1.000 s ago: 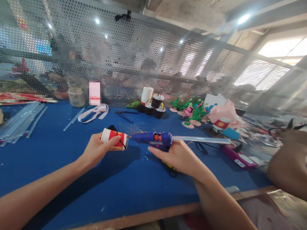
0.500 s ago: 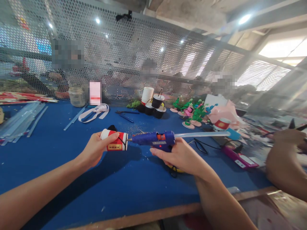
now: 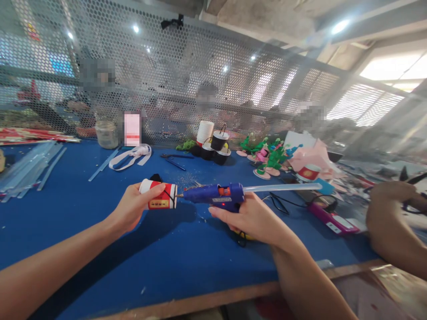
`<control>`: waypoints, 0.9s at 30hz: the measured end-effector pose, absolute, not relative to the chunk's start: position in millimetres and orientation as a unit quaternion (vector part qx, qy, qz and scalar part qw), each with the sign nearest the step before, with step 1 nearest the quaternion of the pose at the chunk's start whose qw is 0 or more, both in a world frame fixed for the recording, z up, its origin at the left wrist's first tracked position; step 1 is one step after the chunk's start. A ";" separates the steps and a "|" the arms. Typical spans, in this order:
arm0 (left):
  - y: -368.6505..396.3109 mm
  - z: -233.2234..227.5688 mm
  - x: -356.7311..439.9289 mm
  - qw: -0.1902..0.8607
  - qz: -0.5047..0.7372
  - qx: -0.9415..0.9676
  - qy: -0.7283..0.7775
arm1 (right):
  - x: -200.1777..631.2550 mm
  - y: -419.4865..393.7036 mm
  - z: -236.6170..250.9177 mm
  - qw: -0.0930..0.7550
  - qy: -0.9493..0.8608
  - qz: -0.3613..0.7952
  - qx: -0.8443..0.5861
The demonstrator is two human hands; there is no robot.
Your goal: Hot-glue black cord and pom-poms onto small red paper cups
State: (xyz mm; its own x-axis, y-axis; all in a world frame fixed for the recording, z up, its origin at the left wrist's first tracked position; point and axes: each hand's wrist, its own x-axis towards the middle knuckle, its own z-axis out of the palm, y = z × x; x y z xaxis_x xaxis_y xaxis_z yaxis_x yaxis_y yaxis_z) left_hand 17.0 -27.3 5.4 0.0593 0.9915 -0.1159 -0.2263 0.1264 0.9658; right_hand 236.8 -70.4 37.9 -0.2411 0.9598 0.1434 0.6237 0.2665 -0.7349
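Tilted on its side, a red and white paper cup (image 3: 159,204) with a yellow label is gripped by my left hand (image 3: 131,207). A black cord crosses the cup near its right end. My right hand (image 3: 248,218) is wrapped round the handle of a blue hot glue gun (image 3: 213,195). The gun's metal nozzle points left and meets, or nearly meets, the cup's right end; I cannot tell which. A long clear glue stick (image 3: 280,188) sticks out of the gun's back. Its small red light is lit.
Glue sticks (image 3: 31,171), a white ribbon (image 3: 131,158) and pliers (image 3: 176,156) lie on the blue table. Behind are black cups (image 3: 219,141) and green pipe-cleaner figures (image 3: 275,155). A purple power strip (image 3: 333,218) and another person's arm (image 3: 388,218) are at right.
The cup, the glue gun and both my hands have stayed almost still. At right, the other person's arm has shifted slightly left.
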 end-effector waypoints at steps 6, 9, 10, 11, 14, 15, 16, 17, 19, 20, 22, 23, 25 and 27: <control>-27.6 5.5 17.4 0.594 0.512 0.421 0.456 | 236.5 -69.6 38.7 0.288 -0.749 0.263 -0.535; -27.2 5.0 17.3 0.599 0.511 0.418 0.453 | 236.2 -69.3 38.3 0.282 -0.751 0.263 -0.536; -27.1 5.0 17.3 0.599 0.511 0.417 0.454 | 236.1 -69.4 38.0 0.281 -0.751 0.264 -0.536; -27.1 5.1 17.4 0.599 0.510 0.416 0.456 | 236.1 -69.5 37.7 0.282 -0.750 0.265 -0.536; -27.2 5.5 17.7 0.594 0.512 0.415 0.460 | 236.2 -70.2 37.4 0.285 -0.748 0.266 -0.538; -27.3 5.5 17.8 0.592 0.514 0.417 0.461 | 236.3 -70.6 37.5 0.287 -0.746 0.267 -0.539; -27.3 5.6 17.9 0.588 0.515 0.418 0.462 | 236.4 -70.9 37.8 0.289 -0.745 0.267 -0.539; -27.3 5.6 18.0 0.585 0.516 0.421 0.463 | 236.4 -71.1 38.2 0.290 -0.745 0.265 -0.539; -27.4 5.6 18.1 0.580 0.517 0.427 0.462 | 236.5 -71.4 38.9 0.287 -0.750 0.254 -0.539; -27.4 5.6 18.1 0.580 0.516 0.430 0.462 | 236.5 -71.4 39.2 0.283 -0.755 0.246 -0.538; -27.4 5.7 18.0 0.579 0.514 0.431 0.463 | 236.3 -71.4 39.5 0.278 -0.762 0.233 -0.537; -27.4 5.7 17.9 0.579 0.513 0.431 0.464 | 236.1 -71.3 39.4 0.277 -0.765 0.227 -0.536; -27.2 5.7 17.8 0.581 0.513 0.426 0.468 | 235.7 -71.3 39.0 0.278 -0.768 0.220 -0.534; -26.9 5.8 17.8 0.584 0.512 0.420 0.469 | 235.2 -71.3 38.4 0.279 -0.768 0.217 -0.535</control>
State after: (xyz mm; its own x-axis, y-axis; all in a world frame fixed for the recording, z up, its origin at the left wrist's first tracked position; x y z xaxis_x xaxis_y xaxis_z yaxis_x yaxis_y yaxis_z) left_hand 17.8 -26.9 5.8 0.0359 0.9923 -0.1183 -0.2027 0.1231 0.9715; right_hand 235.2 -71.3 38.4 -0.2730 0.9417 0.1969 0.7000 0.3348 -0.6308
